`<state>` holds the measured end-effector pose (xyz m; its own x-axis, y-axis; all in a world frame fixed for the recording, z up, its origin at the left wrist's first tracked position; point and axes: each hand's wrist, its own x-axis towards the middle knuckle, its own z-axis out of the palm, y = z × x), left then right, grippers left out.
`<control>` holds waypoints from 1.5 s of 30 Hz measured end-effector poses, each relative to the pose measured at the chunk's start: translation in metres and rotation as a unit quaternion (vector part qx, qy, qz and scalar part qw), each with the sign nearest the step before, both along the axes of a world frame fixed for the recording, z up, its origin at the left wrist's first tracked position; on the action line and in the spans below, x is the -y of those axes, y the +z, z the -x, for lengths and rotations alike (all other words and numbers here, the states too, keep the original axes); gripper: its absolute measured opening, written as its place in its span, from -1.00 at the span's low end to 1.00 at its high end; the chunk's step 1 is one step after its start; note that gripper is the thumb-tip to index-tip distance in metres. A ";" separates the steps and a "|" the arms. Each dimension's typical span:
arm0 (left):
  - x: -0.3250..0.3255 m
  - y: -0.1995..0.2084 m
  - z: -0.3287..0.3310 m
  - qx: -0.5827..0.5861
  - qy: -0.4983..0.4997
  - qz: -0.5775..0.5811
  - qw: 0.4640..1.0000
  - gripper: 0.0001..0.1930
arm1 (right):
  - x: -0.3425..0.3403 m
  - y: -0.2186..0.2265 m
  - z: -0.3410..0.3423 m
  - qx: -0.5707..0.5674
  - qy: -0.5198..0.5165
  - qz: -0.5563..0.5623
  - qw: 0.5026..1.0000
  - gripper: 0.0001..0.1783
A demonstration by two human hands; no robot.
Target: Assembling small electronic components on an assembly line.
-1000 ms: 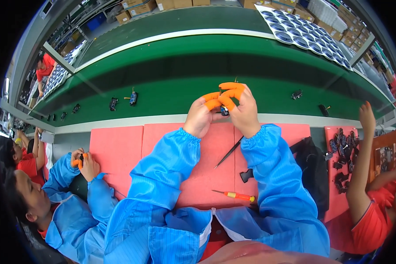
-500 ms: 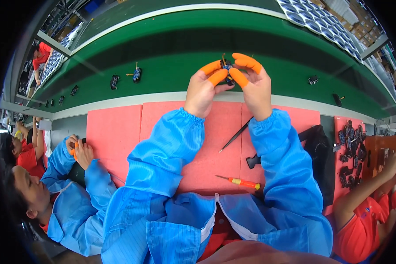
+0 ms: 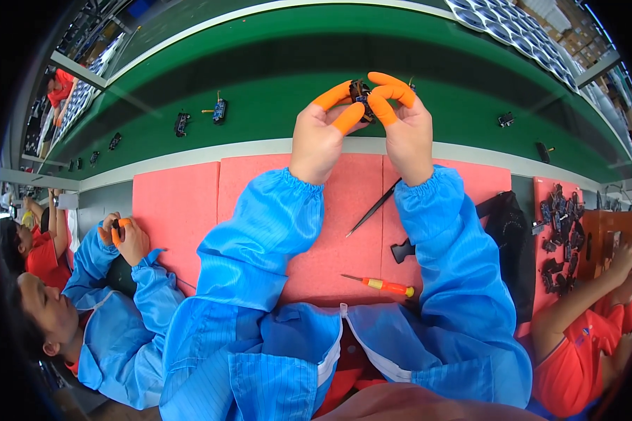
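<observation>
My left hand (image 3: 321, 133) and my right hand (image 3: 406, 130), with orange finger cots on several fingers, meet over the near side of the green belt. Between their fingertips they pinch a small black electronic module (image 3: 360, 92), raised above the belt. Fingers cover part of it. On the pink mat (image 3: 316, 259) below lie dark pointed tweezers (image 3: 373, 208), close to my right cuff. A screwdriver (image 3: 383, 285) with a red and yellow handle rests nearer to me. A black plastic piece (image 3: 402, 250) sits partly beneath my right sleeve.
Several similar modules (image 3: 220, 111) are spread along the green belt (image 3: 281, 91). Black cloth (image 3: 507, 238) lies right of my arm, beside a pile of black parts (image 3: 560, 224). A co-worker's hands (image 3: 125, 242) hold a small dark part at left. Round-celled trays (image 3: 505, 35) stand beyond the belt.
The module has been turned between my fingers, and more of its black side shows. My left thumb and fingers have spread slightly. The view has shifted a little.
</observation>
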<state>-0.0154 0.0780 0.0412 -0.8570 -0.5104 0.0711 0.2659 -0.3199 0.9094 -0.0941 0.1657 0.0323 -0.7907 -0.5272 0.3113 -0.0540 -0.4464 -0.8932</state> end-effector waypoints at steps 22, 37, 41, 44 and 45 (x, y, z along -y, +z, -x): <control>0.002 -0.012 0.003 -0.016 0.037 0.100 0.994 -0.64 | 0.003 -0.006 -0.007 0.123 0.115 0.058 0.984 -0.64; -0.006 -0.011 0.002 -0.020 0.048 0.055 0.997 -0.66 | 0.009 0.002 -0.024 -0.002 -0.062 0.064 0.996 -0.71; -0.006 -0.003 -0.001 -0.016 0.019 -0.018 1.000 -0.68 | 0.003 -0.003 -0.013 -0.085 -0.082 -0.009 0.993 -0.78; -0.007 0.002 -0.004 -0.019 -0.005 -0.095 0.995 -0.69 | 0.000 -0.003 -0.009 -0.206 -0.116 -0.063 0.969 -0.84; -0.007 0.003 -0.004 -0.027 -0.012 -0.132 0.991 -0.69 | -0.001 -0.001 -0.007 -0.234 -0.105 -0.080 0.963 -0.84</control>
<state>-0.0111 0.0850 0.0442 -0.8678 -0.4967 -0.0162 0.3010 -0.5512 0.7782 -0.0867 0.1671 0.0314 -0.6783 -0.4410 0.5877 -0.5413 -0.2410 -0.8055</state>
